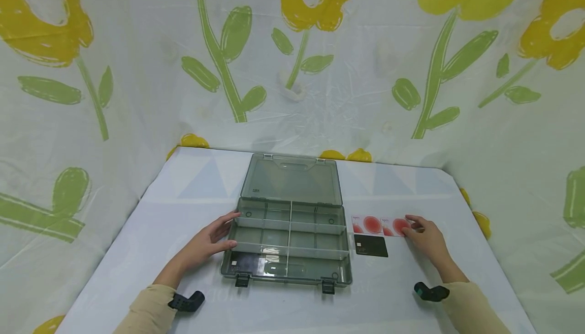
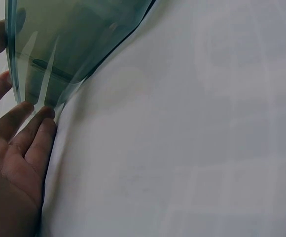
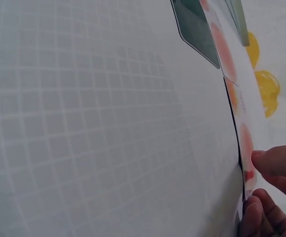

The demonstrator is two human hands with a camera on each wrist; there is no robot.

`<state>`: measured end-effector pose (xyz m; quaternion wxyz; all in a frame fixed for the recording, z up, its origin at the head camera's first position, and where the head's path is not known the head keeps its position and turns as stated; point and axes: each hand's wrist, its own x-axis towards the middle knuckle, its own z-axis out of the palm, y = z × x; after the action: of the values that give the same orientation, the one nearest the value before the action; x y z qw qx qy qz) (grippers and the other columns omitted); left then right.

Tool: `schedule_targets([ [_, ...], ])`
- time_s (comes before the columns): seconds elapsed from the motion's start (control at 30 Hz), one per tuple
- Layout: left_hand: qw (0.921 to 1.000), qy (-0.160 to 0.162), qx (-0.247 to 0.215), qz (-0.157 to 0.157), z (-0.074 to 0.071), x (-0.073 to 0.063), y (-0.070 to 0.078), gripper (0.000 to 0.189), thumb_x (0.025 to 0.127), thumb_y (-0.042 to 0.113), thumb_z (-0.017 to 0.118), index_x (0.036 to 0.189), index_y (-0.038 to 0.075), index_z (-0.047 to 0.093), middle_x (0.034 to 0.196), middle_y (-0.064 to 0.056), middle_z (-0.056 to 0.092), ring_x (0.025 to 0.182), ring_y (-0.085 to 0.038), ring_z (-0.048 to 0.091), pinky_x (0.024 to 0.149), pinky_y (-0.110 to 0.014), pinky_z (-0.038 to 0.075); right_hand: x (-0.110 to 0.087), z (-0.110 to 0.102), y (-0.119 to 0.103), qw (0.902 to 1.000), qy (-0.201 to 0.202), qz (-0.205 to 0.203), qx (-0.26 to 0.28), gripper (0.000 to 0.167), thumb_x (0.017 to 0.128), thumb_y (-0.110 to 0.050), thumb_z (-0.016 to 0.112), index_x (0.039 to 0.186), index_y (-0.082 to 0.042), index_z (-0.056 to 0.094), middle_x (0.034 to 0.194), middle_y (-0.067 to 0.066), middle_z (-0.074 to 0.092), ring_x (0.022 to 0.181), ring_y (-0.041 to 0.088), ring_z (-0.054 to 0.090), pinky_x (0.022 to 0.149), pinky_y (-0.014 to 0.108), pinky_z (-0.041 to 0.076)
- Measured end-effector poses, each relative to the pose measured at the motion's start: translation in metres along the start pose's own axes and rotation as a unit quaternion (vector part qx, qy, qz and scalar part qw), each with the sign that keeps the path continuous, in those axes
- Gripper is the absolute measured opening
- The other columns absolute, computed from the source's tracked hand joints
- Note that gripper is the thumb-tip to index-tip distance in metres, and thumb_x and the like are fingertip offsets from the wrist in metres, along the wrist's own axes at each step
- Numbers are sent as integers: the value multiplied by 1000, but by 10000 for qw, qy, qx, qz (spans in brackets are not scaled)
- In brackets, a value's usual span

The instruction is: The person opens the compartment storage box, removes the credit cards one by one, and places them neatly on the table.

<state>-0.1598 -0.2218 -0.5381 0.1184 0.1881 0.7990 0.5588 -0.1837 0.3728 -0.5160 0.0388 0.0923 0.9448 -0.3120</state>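
Observation:
My left hand rests against the left side of a translucent grey-green compartment box, thumb and fingers extended. In the left wrist view, its fingertips touch the box wall. At the right, my right hand pinches the right edge of a red-and-white card. The right wrist view has the thumb on that card's face and fingers at its edge. A second red-and-white card lies directly left of it. Below them lies a black VIP card.
The box's lid is folded back, away from me. Another dark card lies in the front-left compartment. Two latches stick out at the box's front, one being the right latch. A flowered curtain surrounds the white table.

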Motion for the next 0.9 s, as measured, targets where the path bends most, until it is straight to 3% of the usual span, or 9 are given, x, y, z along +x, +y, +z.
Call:
schedule_targets([
  [0.13,10000,33,15,6,0,0,0,74,96,22,73,159,21,34,168,-14,21,150,-41,26,120,-40,28,-1,-1,-1,10000,47,-22,20,50,101,-22,63,141,4,52,125,32,53,114,48,52,98,62,51],
  [0.23,10000,37,31,-5,0,0,1,74,96,22,73,159,22,34,168,-14,21,150,-41,26,119,-44,28,-2,-2,0,10000,64,-12,43,50,101,-24,63,141,4,52,125,32,54,114,47,53,97,61,52],
  [0.6,10000,39,48,-40,0,0,1,74,96,22,73,159,22,34,168,-13,21,150,-41,27,119,-48,28,-5,-2,-1,9997,185,-54,133,50,103,-27,60,142,2,52,122,29,54,111,44,55,91,54,56],
  [0.9,10000,55,67,-17,0,0,0,74,96,23,73,159,23,34,168,-12,22,150,-41,27,119,-46,28,-10,0,-8,9993,241,-267,140,45,104,-28,60,138,1,56,120,27,59,104,39,57,79,36,59],
])
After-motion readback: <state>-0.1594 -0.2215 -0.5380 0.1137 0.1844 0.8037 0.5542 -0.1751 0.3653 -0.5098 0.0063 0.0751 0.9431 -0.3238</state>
